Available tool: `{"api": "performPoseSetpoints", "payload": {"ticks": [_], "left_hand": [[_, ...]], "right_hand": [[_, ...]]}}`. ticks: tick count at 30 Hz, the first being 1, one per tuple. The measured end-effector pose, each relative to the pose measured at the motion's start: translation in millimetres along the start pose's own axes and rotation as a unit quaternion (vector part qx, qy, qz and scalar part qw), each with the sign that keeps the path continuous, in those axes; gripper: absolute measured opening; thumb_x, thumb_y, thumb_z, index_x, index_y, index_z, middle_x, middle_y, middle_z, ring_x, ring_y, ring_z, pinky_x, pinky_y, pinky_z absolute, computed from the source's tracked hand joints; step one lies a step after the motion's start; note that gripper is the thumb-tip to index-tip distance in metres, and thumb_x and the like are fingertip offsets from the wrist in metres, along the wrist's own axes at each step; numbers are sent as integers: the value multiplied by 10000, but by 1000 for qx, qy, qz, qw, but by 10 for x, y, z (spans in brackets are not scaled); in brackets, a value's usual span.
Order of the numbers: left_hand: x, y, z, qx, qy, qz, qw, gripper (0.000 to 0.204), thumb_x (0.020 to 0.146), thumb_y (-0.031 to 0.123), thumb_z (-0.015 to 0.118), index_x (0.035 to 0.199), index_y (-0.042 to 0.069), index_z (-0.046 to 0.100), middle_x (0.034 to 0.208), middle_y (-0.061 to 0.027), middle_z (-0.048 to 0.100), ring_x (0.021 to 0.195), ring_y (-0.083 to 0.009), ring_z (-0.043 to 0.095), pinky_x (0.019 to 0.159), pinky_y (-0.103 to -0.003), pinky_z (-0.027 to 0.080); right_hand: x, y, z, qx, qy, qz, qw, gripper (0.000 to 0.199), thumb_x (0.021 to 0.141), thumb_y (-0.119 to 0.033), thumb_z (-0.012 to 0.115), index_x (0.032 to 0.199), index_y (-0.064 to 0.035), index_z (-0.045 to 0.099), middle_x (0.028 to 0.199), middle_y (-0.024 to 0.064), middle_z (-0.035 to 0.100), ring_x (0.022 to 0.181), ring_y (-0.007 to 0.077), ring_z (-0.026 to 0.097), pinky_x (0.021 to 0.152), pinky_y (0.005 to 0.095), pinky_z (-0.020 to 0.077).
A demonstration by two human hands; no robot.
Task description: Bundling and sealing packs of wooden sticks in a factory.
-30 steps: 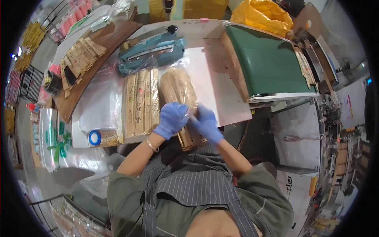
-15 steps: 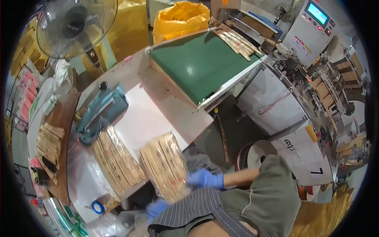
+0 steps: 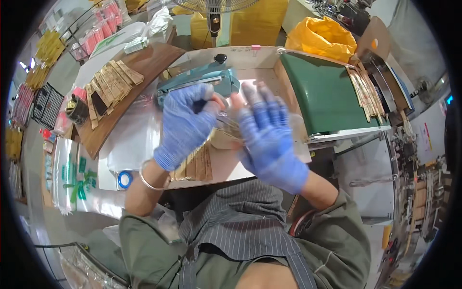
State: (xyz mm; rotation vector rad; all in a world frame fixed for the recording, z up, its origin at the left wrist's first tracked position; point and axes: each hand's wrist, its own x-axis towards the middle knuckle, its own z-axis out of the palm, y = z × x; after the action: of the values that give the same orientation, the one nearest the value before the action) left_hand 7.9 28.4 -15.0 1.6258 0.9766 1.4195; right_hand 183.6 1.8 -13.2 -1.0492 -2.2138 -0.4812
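Observation:
Both my hands wear blue fingerless-tipped gloves and are raised over the white work table, blurred by motion. My left hand [image 3: 187, 120] has its fingers curled in toward the thumb; whatever it pinches is too blurred to make out. To its right, my right hand [image 3: 272, 137] has its fingers stretched out and apart. Between and behind them shows a blurred clear, brownish wrapped shape [image 3: 226, 132], partly hidden by the hands. Below my left hand lies a bundle of long tan printed paper sleeves [image 3: 195, 166]. Beyond the hands stands a teal bag sealer [image 3: 199, 82] with a black knob.
On the left, a brown board [image 3: 127, 103] bears fanned tan sleeves [image 3: 113, 84]. A blue tape roll [image 3: 124, 180] sits near the front edge by clear plastic bags [image 3: 70, 168]. A green conveyor belt [image 3: 315, 96] is at right. Behind are a yellow sack [image 3: 322, 38] and a fan [image 3: 214, 21].
My view has swung right-side up toward the table. My hands have risen from low by my apron, where a plastic-wrapped sleeve bundle was, to above the table.

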Motion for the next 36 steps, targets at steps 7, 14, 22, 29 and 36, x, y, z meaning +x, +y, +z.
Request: {"api": "performPoseSetpoints", "payload": {"ticks": [7, 14, 22, 29, 36], "left_hand": [[-198, -1066, 303, -120, -124, -16, 985, 800, 576, 141, 834, 1255, 39, 424, 1163, -45, 544, 1050, -140, 501, 898, -299, 430], [147, -2208, 830, -212, -33, -308, 927, 455, 682, 103, 735, 1091, 39, 547, 950, -32, 623, 813, -119, 592, 716, -278, 505], [220, -2669, -676, -265, 148, -382, 873, 296, 694, 133, 724, 951, 21, 625, 808, -34, 638, 692, -133, 607, 647, -274, 507], [-379, -2460, -1233, 278, 167, -227, 918, 1121, 551, 398, 823, 1363, -39, 186, 1390, -211, 271, 1274, -300, 299, 1035, -355, 278], [-814, -2443, -948, 252, 125, -292, 914, 1269, 507, 503, 807, 1424, 61, 49, 1407, -243, 245, 1295, -346, 280, 1057, -362, 254]], "right_hand": [[257, 518, 552, 165, 74, -72, 981, 144, 743, -87, 627, 859, -27, 569, 774, 138, 579, 683, 308, 563, 652, 390, 441], [723, 1432, 2700, 111, -4, 333, 936, 235, 858, -254, 569, 945, -36, 571, 823, 205, 579, 767, 351, 572, 670, 389, 446], [1055, 1139, 2924, 477, 22, 318, 819, 158, 848, -114, 561, 944, -3, 620, 730, 14, 581, 669, 82, 515, 627, 212, 426], [550, 1371, 3699, 640, 123, 375, 659, 102, 860, -99, 588, 915, -45, 655, 766, -3, 622, 663, 60, 550, 617, 192, 441], [381, 1342, 3745, 568, 179, 398, 698, 151, 852, -132, 580, 926, -16, 643, 752, 11, 594, 611, 66, 519, 571, 202, 433]]}}
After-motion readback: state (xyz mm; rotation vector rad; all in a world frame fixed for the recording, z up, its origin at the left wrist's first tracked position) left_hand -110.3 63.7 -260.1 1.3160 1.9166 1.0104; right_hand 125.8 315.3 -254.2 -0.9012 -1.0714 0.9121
